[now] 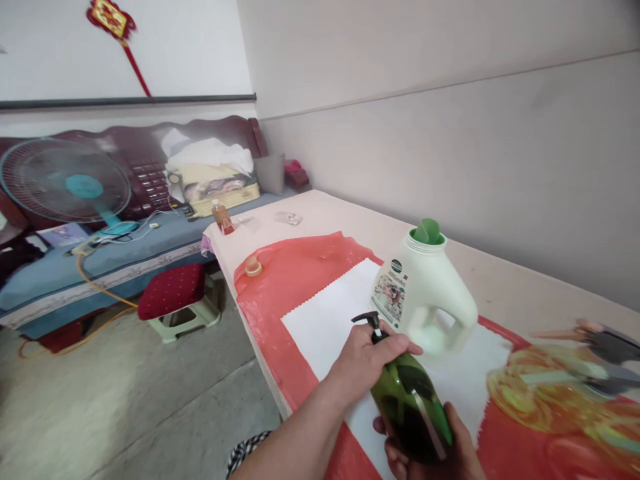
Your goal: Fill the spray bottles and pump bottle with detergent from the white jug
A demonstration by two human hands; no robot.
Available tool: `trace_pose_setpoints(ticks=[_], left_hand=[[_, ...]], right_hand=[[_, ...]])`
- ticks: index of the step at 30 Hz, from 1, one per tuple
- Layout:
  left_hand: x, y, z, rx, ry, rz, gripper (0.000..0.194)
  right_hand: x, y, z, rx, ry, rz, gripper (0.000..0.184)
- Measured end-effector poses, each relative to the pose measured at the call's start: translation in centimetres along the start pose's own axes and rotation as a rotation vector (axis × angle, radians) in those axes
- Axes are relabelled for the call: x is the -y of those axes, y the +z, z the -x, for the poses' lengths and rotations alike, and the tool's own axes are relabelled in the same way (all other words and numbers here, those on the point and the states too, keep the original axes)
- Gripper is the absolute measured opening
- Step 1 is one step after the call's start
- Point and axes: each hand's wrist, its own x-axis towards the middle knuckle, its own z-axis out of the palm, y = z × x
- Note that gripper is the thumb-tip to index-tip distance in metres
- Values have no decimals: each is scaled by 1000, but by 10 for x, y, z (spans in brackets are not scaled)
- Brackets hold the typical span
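Note:
A green, see-through pump bottle (410, 400) with a black pump head (370, 317) is tilted over the near part of the table. My left hand (367, 357) closes around its neck and shoulder, just below the pump. Lower down, my right hand (463, 440) grips the base, with fingers curled beneath it. Dark liquid appears to fill the lower part of the bottle. Just beyond stands a large pale green jug (445, 287) with a side handle and a printed label. A green spout (429, 231) shows in its open mouth.
A white sheet (325, 300) lies over red plastic (280, 320) on the table. Yellowish stretchy bands (550, 393) and blurred tools are at right. A tape roll (253, 267) and drink bottle (222, 217) sit further left. A red-topped stool (173, 290) stands on the floor.

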Motion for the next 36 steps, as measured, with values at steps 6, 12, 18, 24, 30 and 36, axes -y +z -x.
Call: trace_pose_setpoints(ticks=[6, 12, 18, 24, 30, 36], left_hand=[[9, 3, -6, -172, -13, 218, 33], [5, -6, -9, -116, -44, 163, 34], [6, 2, -3, -29, 19, -295, 28], [9, 10, 2, -163, 30, -133, 32], [17, 8, -5, -345, 2, -1, 34], [6, -3, -3, -122, 7, -82, 36]], right_hand=[[1, 5, -2, -312, -671, 425, 87], [7, 4, -1, -138, -542, 524, 67], [1, 9, -2, -299, -537, 1039, 91], [10, 8, -11, -381, -620, 1362, 84], [1, 1, -20, -465, -988, 1552, 83], [24, -4, -8, -58, -574, 969, 53]])
